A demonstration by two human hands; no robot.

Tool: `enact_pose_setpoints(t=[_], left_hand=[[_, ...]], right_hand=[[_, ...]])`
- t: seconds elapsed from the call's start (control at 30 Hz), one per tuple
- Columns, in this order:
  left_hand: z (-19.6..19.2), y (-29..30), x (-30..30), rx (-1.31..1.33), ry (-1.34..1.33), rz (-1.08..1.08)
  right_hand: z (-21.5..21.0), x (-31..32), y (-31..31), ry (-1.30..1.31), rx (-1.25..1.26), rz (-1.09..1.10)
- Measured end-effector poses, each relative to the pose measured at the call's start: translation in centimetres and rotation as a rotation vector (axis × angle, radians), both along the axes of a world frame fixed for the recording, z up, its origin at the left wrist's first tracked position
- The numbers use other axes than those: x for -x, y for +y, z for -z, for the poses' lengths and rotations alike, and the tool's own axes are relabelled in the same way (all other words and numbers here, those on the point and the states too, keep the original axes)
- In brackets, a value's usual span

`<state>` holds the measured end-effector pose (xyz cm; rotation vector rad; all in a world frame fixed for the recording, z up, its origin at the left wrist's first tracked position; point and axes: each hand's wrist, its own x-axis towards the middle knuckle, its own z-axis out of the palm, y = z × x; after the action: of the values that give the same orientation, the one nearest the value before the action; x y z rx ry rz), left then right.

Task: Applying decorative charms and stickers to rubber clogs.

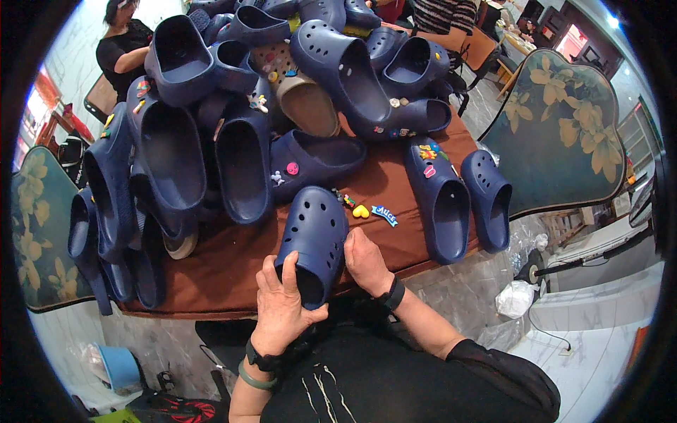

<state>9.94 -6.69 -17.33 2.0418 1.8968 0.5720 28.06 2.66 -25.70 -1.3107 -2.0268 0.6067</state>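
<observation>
A navy clog (pixel 315 224) with round vent holes lies toe-away at the table's near edge. My left hand (pixel 281 307) grips its opening, with fingers over the rim and the thumb on the near side. My right hand (pixel 367 262) is closed against the clog's right side; whatever its fingertips hold is hidden. Just beyond them lie a yellow heart charm (pixel 361 211), a blue banner-shaped charm (pixel 385 216) and some small multicoloured charms (pixel 345 199). Behind the clog, another navy clog (pixel 317 161) rests on its side with pink and pale charms on it.
Navy clogs (pixel 169 158) are heaped across the left and far side, with a beige clog (pixel 307 102) among them. Two clogs stand at right, one decorated (pixel 449 215), one plain (pixel 490 201). Chairs flank the brown-covered table (pixel 384 176). A person (pixel 125 46) is at far left, another (pixel 443 21) beyond the heap.
</observation>
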Motion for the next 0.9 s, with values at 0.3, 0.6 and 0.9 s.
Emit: enact_pose_setpoints(t=[0.3,0.6,0.9], left_hand=[[-0.3,0.7,2.3,-0.007,-0.019,0.125],[-1.9,1.8,4.9,0.094,-0.031,0.234],[1.8,-0.2,0.2,-0.155,0.016,-0.077]], right_hand=[[-1.3,-3.8,4.4,-0.017,-0.051,0.123],[-2.5,-5.8,8.5,-0.066,-0.197,0.105],[-2.1,-5.9,7.7,-0.243,-0.256,-0.089]])
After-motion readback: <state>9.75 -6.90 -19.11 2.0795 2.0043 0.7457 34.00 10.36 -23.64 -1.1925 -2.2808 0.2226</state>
